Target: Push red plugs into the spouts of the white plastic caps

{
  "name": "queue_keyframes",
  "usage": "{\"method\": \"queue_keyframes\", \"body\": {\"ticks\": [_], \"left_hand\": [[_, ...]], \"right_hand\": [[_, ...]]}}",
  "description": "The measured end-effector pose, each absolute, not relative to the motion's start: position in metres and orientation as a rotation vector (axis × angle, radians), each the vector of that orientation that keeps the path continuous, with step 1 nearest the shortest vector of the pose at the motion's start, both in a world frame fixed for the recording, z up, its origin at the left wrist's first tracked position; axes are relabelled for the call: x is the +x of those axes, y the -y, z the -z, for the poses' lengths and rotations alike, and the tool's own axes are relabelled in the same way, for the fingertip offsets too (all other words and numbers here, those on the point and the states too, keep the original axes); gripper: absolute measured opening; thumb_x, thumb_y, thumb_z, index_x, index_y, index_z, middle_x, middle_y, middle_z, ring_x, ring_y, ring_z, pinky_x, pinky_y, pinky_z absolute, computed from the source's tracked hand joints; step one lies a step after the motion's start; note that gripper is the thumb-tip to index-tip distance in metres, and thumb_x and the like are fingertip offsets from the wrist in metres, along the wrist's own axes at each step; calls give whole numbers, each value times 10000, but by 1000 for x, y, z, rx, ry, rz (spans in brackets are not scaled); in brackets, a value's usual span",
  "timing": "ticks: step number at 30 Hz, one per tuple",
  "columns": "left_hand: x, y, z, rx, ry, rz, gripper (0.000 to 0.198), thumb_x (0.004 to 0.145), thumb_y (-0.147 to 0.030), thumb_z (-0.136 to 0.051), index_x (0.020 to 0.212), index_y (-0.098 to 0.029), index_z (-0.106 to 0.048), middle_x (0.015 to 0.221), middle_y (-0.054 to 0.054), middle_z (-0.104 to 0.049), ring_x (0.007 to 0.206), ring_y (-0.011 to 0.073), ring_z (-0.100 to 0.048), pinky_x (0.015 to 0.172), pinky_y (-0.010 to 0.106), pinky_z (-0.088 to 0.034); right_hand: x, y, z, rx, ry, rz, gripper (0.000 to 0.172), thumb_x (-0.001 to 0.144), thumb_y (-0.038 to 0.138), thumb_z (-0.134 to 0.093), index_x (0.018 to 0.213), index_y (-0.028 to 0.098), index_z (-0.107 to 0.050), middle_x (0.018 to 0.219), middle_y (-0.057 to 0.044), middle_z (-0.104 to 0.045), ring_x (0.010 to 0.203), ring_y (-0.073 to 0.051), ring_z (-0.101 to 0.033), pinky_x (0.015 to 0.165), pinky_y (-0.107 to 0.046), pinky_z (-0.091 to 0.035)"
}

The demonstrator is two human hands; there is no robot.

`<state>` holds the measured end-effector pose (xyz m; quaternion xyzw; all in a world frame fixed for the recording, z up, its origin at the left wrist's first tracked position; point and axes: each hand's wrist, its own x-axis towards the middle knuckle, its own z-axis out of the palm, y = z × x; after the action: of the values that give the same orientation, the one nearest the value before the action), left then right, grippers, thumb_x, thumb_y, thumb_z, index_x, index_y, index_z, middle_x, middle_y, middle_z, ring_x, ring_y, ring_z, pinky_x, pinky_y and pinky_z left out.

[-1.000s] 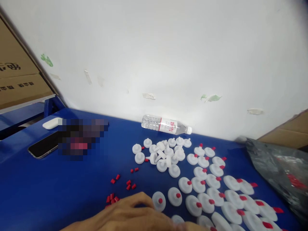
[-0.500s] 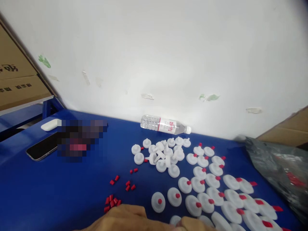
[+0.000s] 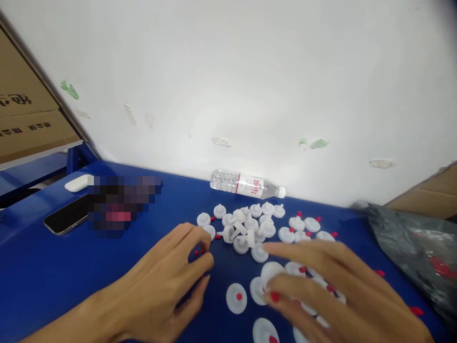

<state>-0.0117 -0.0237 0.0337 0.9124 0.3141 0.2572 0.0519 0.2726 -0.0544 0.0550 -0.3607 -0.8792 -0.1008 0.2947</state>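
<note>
My left hand (image 3: 167,281) reaches forward over the blue table (image 3: 53,276). Its fingers curve around two small red caps (image 3: 196,252), with thumb and forefinger a little apart, and its fingertips are close to a loose white disc (image 3: 204,219). My right hand (image 3: 339,290) comes in from the right and pinches a white plastic disc (image 3: 270,272) between forefinger and thumb. It covers part of the rows of white discs fitted with red caps (image 3: 238,298). A heap of bare white discs (image 3: 250,226) lies just beyond both hands.
A clear water bottle (image 3: 248,185) lies on its side against the white wall. At the left are a dark phone (image 3: 66,220), a white case (image 3: 76,183) and cardboard boxes (image 3: 24,124). A grey plastic bag (image 3: 414,247) sits at the right.
Both hands have come up from the bottom edge. The left moved forward to the red caps by the disc heap. The right now shows fully, over the capped discs, pinching a disc.
</note>
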Motion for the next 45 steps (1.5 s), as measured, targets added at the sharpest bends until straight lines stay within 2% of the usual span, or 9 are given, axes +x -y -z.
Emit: {"method": "queue_keyframes", "body": {"ticks": [6,11,17,23,27,30,33,39,45], "left_hand": [[-15,12,-30,2909,-1058,-327,136,922,-218,-500,814,-185,-575,941,96,-528,868,279,-502,757,445,-464],[-16,10,-26,2950,-1001,-169,94,914,-214,-521,830,-195,-559,969,94,-529,855,270,-487,761,431,-447],[-15,8,-24,2957,-995,-81,31,869,-172,-567,850,-194,-556,960,85,-530,838,256,-479,739,408,-423],[-13,11,-25,2973,-1072,-75,42,868,-170,-592,841,-190,-567,937,79,-535,845,251,-478,758,400,-410],[-14,10,-24,3026,-955,-120,38,867,-166,-603,854,-188,-574,920,76,-547,844,251,-481,746,388,-398],[-14,9,-21,3058,-929,-176,52,907,-163,-564,859,-179,-575,905,80,-547,840,255,-487,742,390,-399],[-12,9,-19,3108,-940,-212,149,979,-178,-482,874,-163,-586,908,94,-553,858,269,-498,759,414,-413],[-12,8,-17,3141,-923,-253,199,1006,-181,-456,876,-147,-604,881,93,-559,859,269,-510,760,417,-439],[-11,10,-17,3157,-896,-314,202,1019,-172,-463,892,-140,-617,865,90,-578,830,250,-524,751,392,-455]], "right_hand": [[289,22,-50,-1217,2359,184,184,1045,296,-499,975,263,-666,872,2,-700,816,-200,-640,814,-419,-479],[299,13,-32,-1384,2427,37,103,1011,270,-584,991,263,-685,841,29,-694,783,-187,-619,871,-455,-439],[299,7,-27,-1339,2525,64,140,983,222,-601,919,260,-720,802,21,-719,766,-218,-638,800,-452,-447],[302,7,-33,-1432,2382,56,224,1036,412,-531,1053,277,-709,922,-2,-753,875,-230,-660,849,-473,-492],[310,-2,-31,-1487,2292,124,308,1052,456,-468,1215,282,-664,1190,-32,-726,1123,-258,-633,969,-500,-513],[318,-12,-21,-1470,2328,169,477,1056,471,-447,1473,247,-507,1483,-81,-578,1398,-290,-490,1132,-547,-446],[326,-17,-10,-1520,2426,144,602,1065,492,-408,1608,249,-313,1633,-67,-411,1531,-286,-325,1204,-569,-381],[330,-15,-5,-1624,2532,30,580,1076,526,-328,1597,273,-352,1665,-43,-337,1539,-295,-305,1216,-609,-345],[329,-13,-6,-1596,2459,38,520,1083,492,-324,1529,270,-472,1560,-54,-513,1466,-276,-440,1187,-586,-404]]}}
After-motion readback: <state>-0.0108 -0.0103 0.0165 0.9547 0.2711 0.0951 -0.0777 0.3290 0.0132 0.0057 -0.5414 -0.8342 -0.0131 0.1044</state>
